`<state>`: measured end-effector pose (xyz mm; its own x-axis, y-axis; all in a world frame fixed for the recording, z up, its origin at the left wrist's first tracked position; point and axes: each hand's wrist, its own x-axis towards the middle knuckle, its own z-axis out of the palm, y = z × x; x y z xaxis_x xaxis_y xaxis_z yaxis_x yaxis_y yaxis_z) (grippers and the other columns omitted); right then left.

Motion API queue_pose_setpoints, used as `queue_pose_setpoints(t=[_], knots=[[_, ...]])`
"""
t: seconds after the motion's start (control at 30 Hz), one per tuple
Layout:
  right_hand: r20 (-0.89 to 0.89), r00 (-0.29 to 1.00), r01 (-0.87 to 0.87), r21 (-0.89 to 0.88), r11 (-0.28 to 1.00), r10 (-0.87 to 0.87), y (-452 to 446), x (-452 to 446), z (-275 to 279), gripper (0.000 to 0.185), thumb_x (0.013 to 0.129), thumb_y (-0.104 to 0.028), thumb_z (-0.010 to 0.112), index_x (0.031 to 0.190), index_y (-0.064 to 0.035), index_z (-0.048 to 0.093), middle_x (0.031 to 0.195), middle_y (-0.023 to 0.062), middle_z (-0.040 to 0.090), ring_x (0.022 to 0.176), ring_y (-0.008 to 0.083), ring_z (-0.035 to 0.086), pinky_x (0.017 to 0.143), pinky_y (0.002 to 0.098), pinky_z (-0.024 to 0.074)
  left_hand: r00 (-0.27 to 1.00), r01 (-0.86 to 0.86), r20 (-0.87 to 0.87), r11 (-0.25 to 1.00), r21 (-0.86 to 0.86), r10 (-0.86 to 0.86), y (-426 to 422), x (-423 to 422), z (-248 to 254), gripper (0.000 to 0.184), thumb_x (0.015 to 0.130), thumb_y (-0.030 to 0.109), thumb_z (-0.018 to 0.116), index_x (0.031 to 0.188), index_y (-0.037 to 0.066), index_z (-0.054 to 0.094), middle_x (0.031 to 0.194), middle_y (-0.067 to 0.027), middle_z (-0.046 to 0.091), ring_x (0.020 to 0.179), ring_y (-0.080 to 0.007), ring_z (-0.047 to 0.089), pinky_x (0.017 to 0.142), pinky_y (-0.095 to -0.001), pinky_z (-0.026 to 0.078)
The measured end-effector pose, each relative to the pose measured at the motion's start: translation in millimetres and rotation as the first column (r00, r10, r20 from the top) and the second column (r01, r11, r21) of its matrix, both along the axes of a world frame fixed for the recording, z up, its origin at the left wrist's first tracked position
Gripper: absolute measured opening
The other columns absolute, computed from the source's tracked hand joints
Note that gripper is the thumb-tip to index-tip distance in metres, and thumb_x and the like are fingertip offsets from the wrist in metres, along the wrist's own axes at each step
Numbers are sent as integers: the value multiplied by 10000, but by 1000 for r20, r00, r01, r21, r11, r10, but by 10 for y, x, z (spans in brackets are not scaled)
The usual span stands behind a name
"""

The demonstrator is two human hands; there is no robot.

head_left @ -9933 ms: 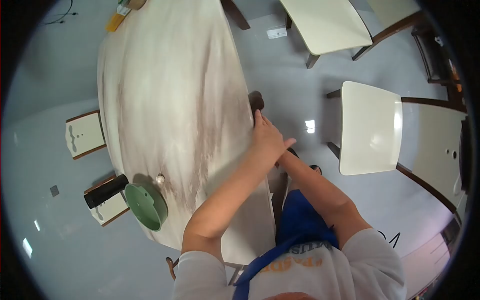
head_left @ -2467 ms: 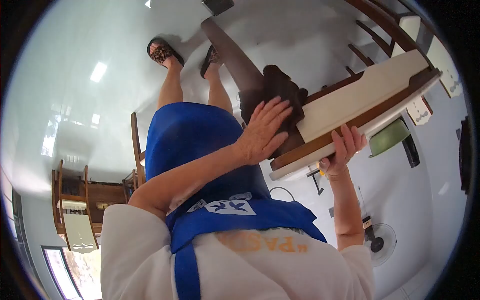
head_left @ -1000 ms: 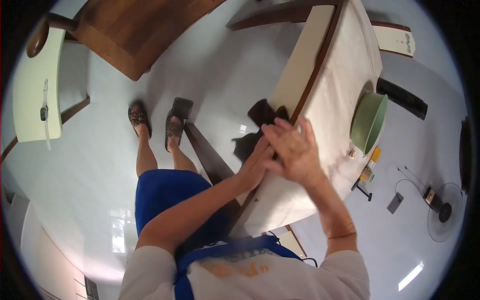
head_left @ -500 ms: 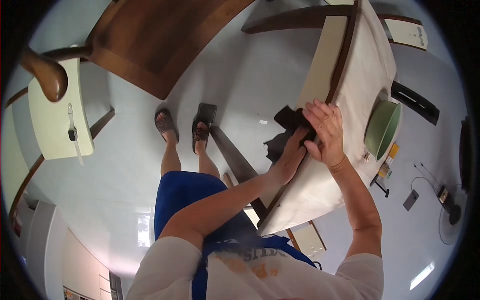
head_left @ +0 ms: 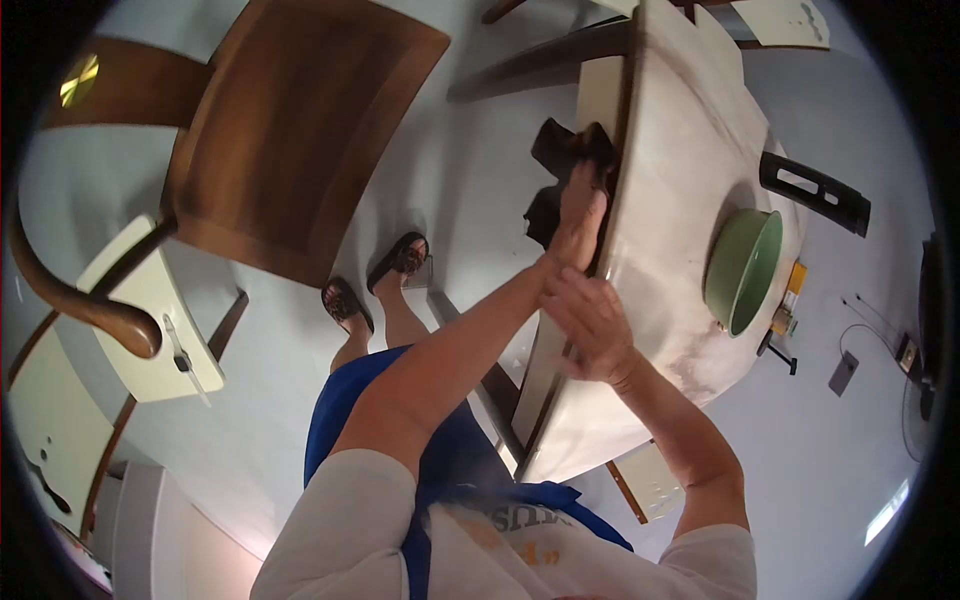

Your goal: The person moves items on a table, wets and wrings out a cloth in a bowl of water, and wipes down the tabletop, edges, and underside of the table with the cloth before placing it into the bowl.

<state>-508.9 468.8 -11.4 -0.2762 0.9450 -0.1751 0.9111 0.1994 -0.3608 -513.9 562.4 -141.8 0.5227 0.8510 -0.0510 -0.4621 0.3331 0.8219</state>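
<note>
My left hand [head_left: 578, 220] is closed on a dark cloth [head_left: 560, 150], pressed against the near edge of the table [head_left: 680, 200]. The cloth hangs in folds past that edge, and its underside is hidden. Close to the left wrist is my right hand [head_left: 592, 322], its fingers stretched out and slightly blurred, holding nothing. It hovers over or rests on the table's edge; I cannot tell which.
A green pan [head_left: 742, 272] with a black handle [head_left: 815, 192] sits on the table. A large wooden chair [head_left: 300, 130] stands at the upper left, with a cream seat [head_left: 150, 310] carrying a watch [head_left: 182, 362] below it. A phone [head_left: 843, 373] lies at right.
My right hand has drawn back from the cloth toward the left wrist. My left hand has moved farther along the table edge with the cloth. The whole view has turned somewhat.
</note>
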Motion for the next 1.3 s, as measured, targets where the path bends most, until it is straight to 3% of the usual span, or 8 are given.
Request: queue_pose_setpoints(t=[0.17, 0.37, 0.6, 0.7, 0.73, 1.07, 1.13, 1.3], knots=[[67, 998, 20, -92, 996, -14, 10, -26, 45, 635, 763, -483, 682, 1260, -104, 570, 1364, 85, 510, 1308, 244, 425, 1078, 418, 297, 947, 240, -207, 969, -61, -247, 610, 162, 68, 759, 993, 530, 212, 1496, -8, 27, 1573, -162, 51, 1454, -281, 28, 1176, -375, 54], [-139, 990, 7, 10, 1000, -6, 28, 41, -45, 662, 755, -457, 715, 1254, -58, 541, 1340, 114, 508, 1257, 273, 477, 910, 428, 461, 919, 123, -253, 830, -544, -302, 1159, 545, 4, 750, 988, 553, 241, 1504, 28, 98, 1561, -129, 146, 1408, -252, 204, 1150, -339, 183], [-143, 978, 160, 45, 986, -152, -56, 39, -58, 576, 832, -504, 621, 1242, -102, 571, 1395, 81, 477, 1304, 235, 426, 1046, 462, 304, 970, 234, 122, 692, -683, -208, 966, 229, 856, 583, 1009, 434, 327, 1408, 10, 361, 1402, -87, 446, 1281, -215, 411, 1080, -346, 309], [-263, 899, 370, 32, 929, -349, -66, 100, -64, 629, 767, -448, 705, 1248, -77, 544, 1364, 123, 483, 1286, 293, 429, 1042, 491, 305, 977, 162, -49, 868, -470, -209, 910, 29, 721, 520, 1012, 410, 350, 1372, 39, 409, 1376, -74, 473, 1270, -194, 424, 1083, -343, 301], [-295, 876, 409, 35, 912, -382, -64, 131, -53, 670, 739, -411, 738, 1260, -51, 519, 1350, 152, 483, 1277, 333, 430, 1035, 505, 322, 987, 146, 65, 676, -722, -144, 945, 35, 784, 504, 1011, 399, 360, 1369, 49, 419, 1382, -73, 470, 1272, -196, 423, 1090, -336, 286], [-75, 704, 672, -252, 696, -707, 484, 533, 90, 704, 717, -306, 723, 1304, -26, 453, 1401, 186, 412, 1346, 374, 332, 1090, 558, 199, 967, 232, 85, 696, -680, -240, 1991, 897, 366, 496, 1011, 419, 329, 1328, 58, 456, 1289, -82, 531, 1163, -207, 511, 1004, -362, 392], [3, 602, 796, 72, 601, -798, 759, 875, -152, 762, 731, -228, 720, 1403, -76, 393, 1471, 152, 356, 1393, 337, 271, 1102, 540, 191, 940, 224, -53, 726, -650, -337, 2193, 1021, 388, 497, 1005, 428, 347, 1297, 53, 490, 1247, -80, 557, 1125, -201, 536, 975, -342, 415], [-83, 425, 896, 175, 407, -901, 1520, 1617, -87, 685, 811, -201, 615, 1418, -35, 343, 1473, 200, 325, 1391, 380, 242, 1080, 526, 192, 689, 306, -264, 601, -738, -675, 2657, 1348, -152, 459, 983, 419, 419, 1177, 33, 572, 1135, -92, 614, 1019, -189, 586, 877, -319, 457]])
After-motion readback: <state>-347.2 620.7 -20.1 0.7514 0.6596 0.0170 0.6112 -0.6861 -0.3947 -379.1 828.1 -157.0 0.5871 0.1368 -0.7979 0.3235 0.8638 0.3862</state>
